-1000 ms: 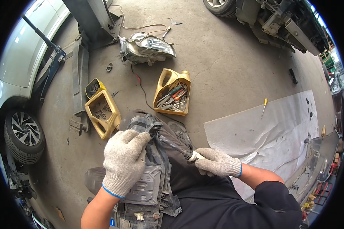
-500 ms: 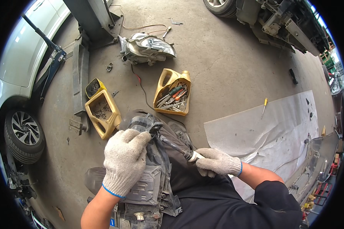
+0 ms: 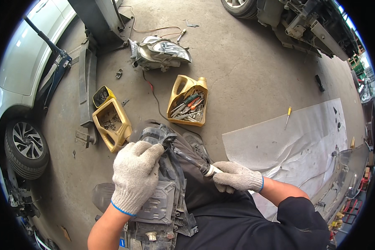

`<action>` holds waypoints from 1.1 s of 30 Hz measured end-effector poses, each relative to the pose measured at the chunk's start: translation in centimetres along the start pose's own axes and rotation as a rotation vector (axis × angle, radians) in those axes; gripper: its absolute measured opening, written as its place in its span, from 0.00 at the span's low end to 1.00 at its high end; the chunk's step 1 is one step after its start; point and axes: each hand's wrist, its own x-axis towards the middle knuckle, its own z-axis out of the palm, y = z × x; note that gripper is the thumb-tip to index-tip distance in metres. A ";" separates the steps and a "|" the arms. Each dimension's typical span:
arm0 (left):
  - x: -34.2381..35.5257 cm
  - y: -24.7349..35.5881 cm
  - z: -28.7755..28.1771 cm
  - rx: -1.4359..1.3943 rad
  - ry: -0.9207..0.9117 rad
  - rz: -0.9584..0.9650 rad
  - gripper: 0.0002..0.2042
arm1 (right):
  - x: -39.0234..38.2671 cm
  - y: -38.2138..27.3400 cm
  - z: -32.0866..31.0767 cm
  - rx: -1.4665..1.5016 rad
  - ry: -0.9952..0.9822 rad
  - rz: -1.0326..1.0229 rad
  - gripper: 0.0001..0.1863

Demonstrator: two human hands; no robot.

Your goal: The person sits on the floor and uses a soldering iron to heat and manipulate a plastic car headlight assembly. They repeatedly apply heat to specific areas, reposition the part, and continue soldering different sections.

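1. The left hand (image 3: 135, 177), in a pale knitted glove, is curled nearly closed around the far part of a dark plastic assembly (image 3: 160, 204); the exact grip is hidden beneath the glove.
2. The assembly lies across the person's lap, near and left of centre, with a flat grey panel facing up beside the left wrist.
3. The right hand (image 3: 237, 177), gloved alike, is closed around the pale handle of a slim tool (image 3: 212, 170). Its dark shaft points far and left, toward the left fingertips; whether its tip touches the assembly I cannot tell.
4. Beyond the lap, a cut-open yellow jug (image 3: 199, 85) holds hand tools.
5. To its left, nearer, a second cut jug (image 3: 124, 110) contains small dark pieces, with a small yellow container (image 3: 108, 91) just beyond it.
6. Farther off, a headlight (image 3: 162, 52) rests on the floor.
7. On the right, a yellow-handled screwdriver (image 3: 288, 116) lies across the far edge of a white sheet (image 3: 258, 146).
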 end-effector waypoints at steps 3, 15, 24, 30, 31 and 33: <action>0.1 0.1 -0.1 0.003 -0.008 -0.004 0.10 | -0.1 -0.3 0.0 -0.007 -0.001 0.012 0.20; 0.0 0.1 0.0 0.018 -0.001 0.006 0.10 | 0.1 0.0 -0.1 -0.019 -0.002 -0.012 0.22; 0.0 0.1 0.0 0.023 0.009 0.018 0.10 | 0.2 0.1 0.0 -0.009 -0.007 -0.001 0.21; 0.0 0.0 0.1 0.022 0.009 0.021 0.10 | 0.1 -0.1 0.1 0.013 0.002 0.001 0.21; 0.0 0.0 0.1 0.022 0.010 0.023 0.10 | 0.1 -0.1 0.1 0.015 0.000 0.002 0.21; 0.0 0.1 0.0 0.021 0.011 0.020 0.10 | 0.1 0.0 0.1 0.018 -0.004 0.004 0.22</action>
